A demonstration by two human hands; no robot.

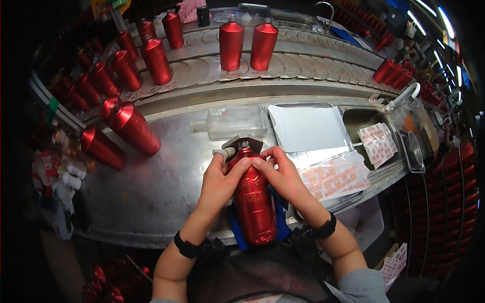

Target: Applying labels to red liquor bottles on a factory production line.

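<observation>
A shiny red metal bottle (254, 207) lies lengthwise in front of me, its neck pointing away onto a small grey block (246, 142). My left hand (221, 178) and my right hand (279, 173) both rest on the bottle's shoulder, fingertips meeting on top near the neck. The bottle's base sits on a blue pad (237, 230) at the near edge of the steel table (151, 192). A sheet of small pink-and-white labels (333, 177) lies just right of my right hand.
A clear plastic bottle (232, 121) lies behind the block, next to a white sheet (307, 127). Two red bottles (129, 127) lie at left. Several more stand on the curved conveyor (303, 65) beyond. Another label sheet (378, 144) lies at right.
</observation>
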